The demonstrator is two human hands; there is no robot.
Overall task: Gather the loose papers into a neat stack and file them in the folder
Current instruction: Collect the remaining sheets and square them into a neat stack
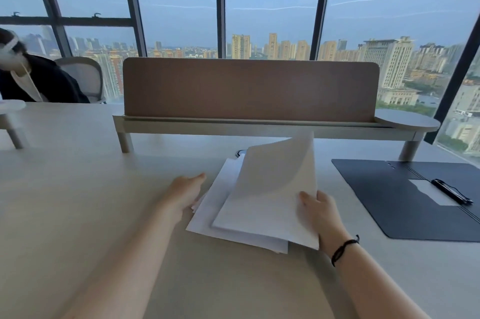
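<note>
Several white papers [220, 217] lie in a loose, fanned pile at the middle of the pale desk [91, 201]. My right hand [320, 211] pinches the right edge of a top sheet [270, 188], thumb on top, and the sheet's far end curls up off the pile. My left hand [185, 192] rests at the pile's left edge, its fingers hidden under the papers. A dark blue folder [384, 194] lies open flat to the right, with a black clip bar [452, 191] over a white slip at its spine.
A brown divider screen [249, 90] on a raised shelf crosses the desk behind the papers. A round cable port [241, 153] sits just beyond the pile. Another person in dark clothes [39, 82] sits at far left by a mesh chair. Tall windows stand behind.
</note>
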